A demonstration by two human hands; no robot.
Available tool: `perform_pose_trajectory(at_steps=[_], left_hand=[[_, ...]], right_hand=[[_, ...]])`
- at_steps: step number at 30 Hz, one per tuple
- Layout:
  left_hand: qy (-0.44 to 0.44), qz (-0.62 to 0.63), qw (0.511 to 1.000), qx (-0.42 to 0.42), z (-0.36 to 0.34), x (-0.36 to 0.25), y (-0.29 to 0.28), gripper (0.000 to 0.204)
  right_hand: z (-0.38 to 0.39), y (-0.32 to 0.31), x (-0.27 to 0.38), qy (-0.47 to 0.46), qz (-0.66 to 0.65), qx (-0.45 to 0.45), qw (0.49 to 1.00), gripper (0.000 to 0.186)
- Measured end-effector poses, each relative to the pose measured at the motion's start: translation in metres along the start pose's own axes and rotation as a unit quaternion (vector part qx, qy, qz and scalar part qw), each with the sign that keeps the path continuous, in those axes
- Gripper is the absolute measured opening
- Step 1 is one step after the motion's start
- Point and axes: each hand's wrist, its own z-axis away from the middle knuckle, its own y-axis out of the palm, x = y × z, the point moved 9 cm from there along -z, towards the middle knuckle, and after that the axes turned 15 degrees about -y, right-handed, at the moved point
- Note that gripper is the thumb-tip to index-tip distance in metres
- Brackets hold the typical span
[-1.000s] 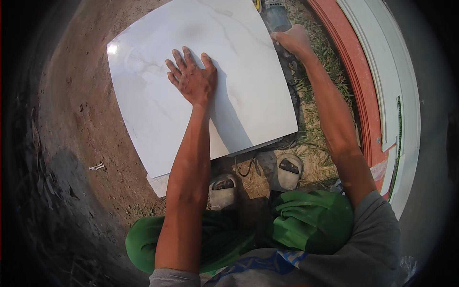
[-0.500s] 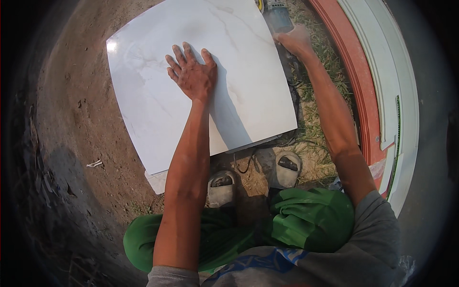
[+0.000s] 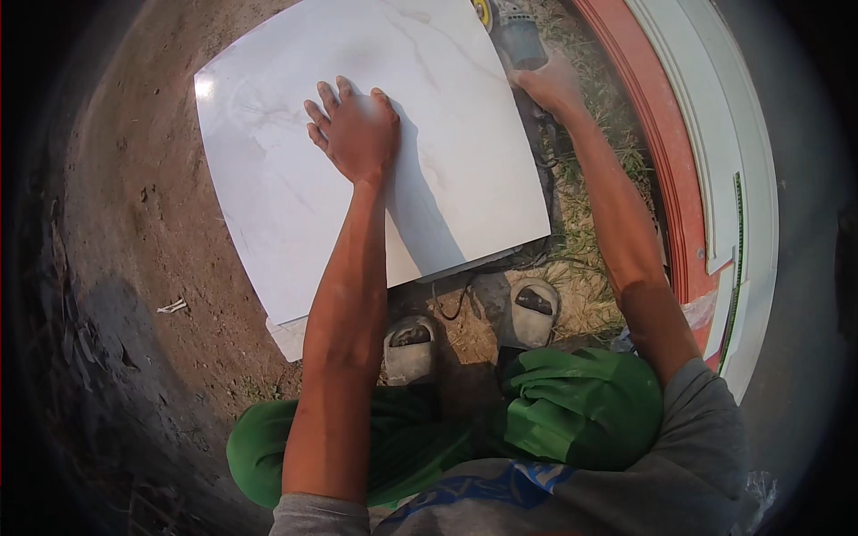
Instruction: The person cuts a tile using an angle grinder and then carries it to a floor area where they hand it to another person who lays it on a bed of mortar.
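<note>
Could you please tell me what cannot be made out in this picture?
In the head view:
Blue power tool: upper end, cut off by the top edge.
Marbled white slab: far side, cut off by that edge.
Right hand: most fingers, hidden behind the hand itself.
Left hand: knuckles, blurred under a hazy spot.

Your white slab (image 3: 465, 152) is showing faint greyish-brown veins, your power tool (image 3: 522, 45) is showing blue-grey and yellow, and you are wearing green trousers (image 3: 585, 406) and a blue-printed grey shirt (image 3: 626, 491).

White slab (image 3: 474, 170) partly beyond the top edge, left hand (image 3: 359, 136) partly blurry
</note>
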Motion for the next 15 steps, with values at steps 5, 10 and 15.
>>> perform_pose_trajectory(at_steps=[5, 10, 15], left_hand=[[-0.002, -0.010, 1.000, 0.003, -0.001, 0.000, 0.000, 0.075], [0.003, -0.015, 1.000, -0.006, -0.001, 0.003, 0.002, 0.076], [0.014, -0.021, 1.000, -0.005, -0.002, 0.001, 0.003, 0.076]], right_hand=[[0.008, 0.003, -0.007, 0.044, -0.030, 0.045, 0.998, 0.057], [0.018, 0.004, -0.011, 0.047, -0.041, 0.045, 0.997, 0.053], [0.043, -0.007, -0.008, 0.026, -0.046, 0.029, 0.998, 0.049]])
